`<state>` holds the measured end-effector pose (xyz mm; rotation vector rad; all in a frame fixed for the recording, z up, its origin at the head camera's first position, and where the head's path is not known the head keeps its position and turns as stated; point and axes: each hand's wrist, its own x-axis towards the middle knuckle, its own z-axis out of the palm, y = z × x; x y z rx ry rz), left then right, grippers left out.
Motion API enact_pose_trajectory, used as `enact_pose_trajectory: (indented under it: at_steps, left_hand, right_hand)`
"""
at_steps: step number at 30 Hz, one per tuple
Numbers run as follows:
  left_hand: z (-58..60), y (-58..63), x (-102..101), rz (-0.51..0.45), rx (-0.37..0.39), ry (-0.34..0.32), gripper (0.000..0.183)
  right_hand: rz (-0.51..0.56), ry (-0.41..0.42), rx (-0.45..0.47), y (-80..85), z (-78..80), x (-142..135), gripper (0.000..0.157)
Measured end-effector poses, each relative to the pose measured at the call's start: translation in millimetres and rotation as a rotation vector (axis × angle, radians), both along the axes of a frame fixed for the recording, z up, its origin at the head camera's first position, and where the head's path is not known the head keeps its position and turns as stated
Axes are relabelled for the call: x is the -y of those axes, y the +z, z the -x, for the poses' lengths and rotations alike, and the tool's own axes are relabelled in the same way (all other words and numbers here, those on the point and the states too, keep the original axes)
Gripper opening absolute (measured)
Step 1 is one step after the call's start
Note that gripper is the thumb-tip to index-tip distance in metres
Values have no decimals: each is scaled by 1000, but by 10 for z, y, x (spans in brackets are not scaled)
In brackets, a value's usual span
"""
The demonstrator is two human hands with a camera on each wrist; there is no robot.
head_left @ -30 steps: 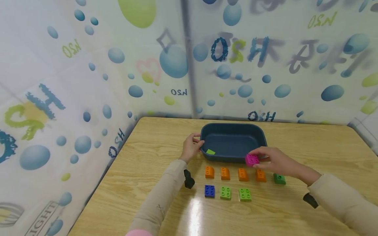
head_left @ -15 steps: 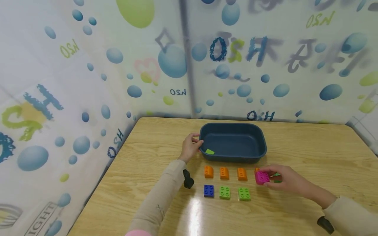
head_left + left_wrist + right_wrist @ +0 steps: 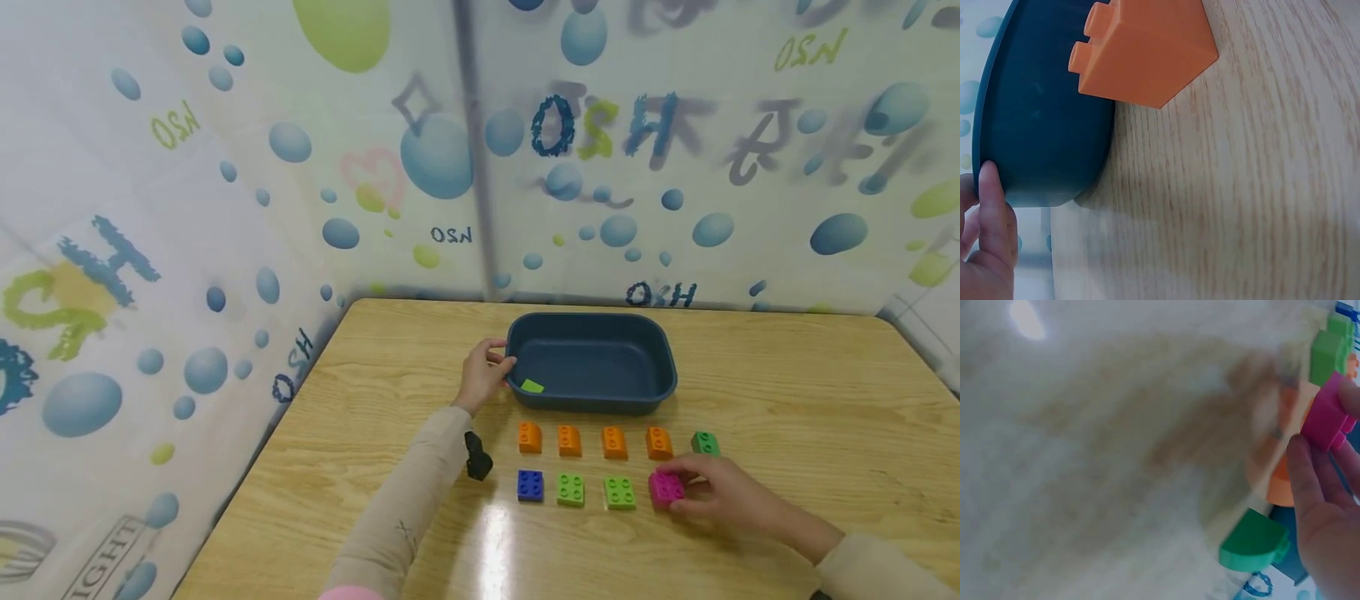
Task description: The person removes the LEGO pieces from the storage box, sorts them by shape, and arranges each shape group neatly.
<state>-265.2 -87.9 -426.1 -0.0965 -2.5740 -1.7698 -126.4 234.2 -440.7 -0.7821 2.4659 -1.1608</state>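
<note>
My left hand (image 3: pixel 483 375) grips the left end of a dark blue plastic bin (image 3: pixel 585 406), its thumb over the rim. The left wrist view has those fingers (image 3: pixel 994 219) against the bin's wall. With thumb and fingers, my right hand (image 3: pixel 723 498) pinches a magenta toy brick (image 3: pixel 663 490), studs up, at the right end of the front row. That row also holds a blue brick (image 3: pixel 531 486) and two light green bricks (image 3: pixel 571 490). Behind the right hand lies a green brick (image 3: pixel 705 442), sloped in the right wrist view.
Several orange sloped bricks (image 3: pixel 614 442) line up between the bin and the front row. A small light green piece (image 3: pixel 532 387) shows in the bin's front left corner. The wooden table (image 3: pixel 795 392) backs onto a bubble-printed curtain (image 3: pixel 720 258).
My right hand has carried the magenta brick from the bin's front edge toward me, to the row's right end, uncovering the rightmost orange brick. My left hand stays at the bin.
</note>
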Motion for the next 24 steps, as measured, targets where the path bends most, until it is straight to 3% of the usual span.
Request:
enact_pose_trajectory:
  at_steps: [24]
  left_hand:
    - [6, -22, 6, -11, -1, -4, 33]
  right_hand:
    - [-35, -77, -83, -111, -116, 37, 43]
